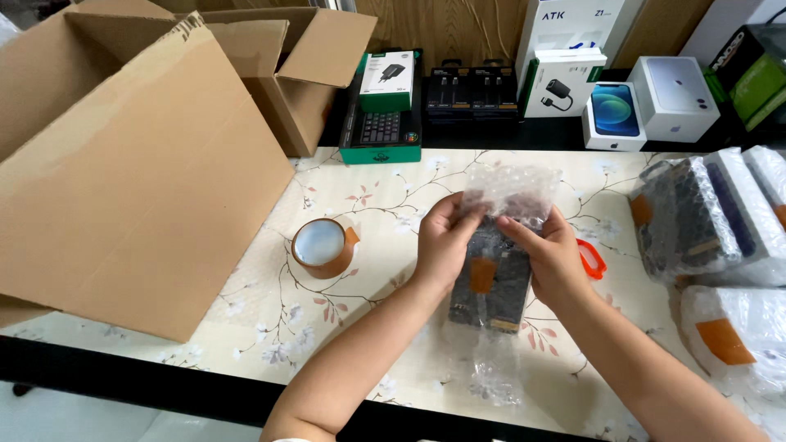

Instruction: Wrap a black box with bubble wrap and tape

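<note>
At the centre of the frame a dark flat box [491, 282] sits half inside a bubble-wrap sleeve [512, 195]; one orange tape strip is already on it, while the sleeve's upper end hangs loose. The left hand [442, 241] and right hand [550, 255] curl their fingers [517, 227] closed around box and wrap. A tape roll [322, 245] lies left on the worktop [385, 192], wrapped parcels [704, 217] lie at right

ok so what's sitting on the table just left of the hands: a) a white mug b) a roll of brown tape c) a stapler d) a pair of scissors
b: a roll of brown tape lies on the floral table to the left of the left hand, which with the right hand holds a dark box in bubble wrap.
</note>
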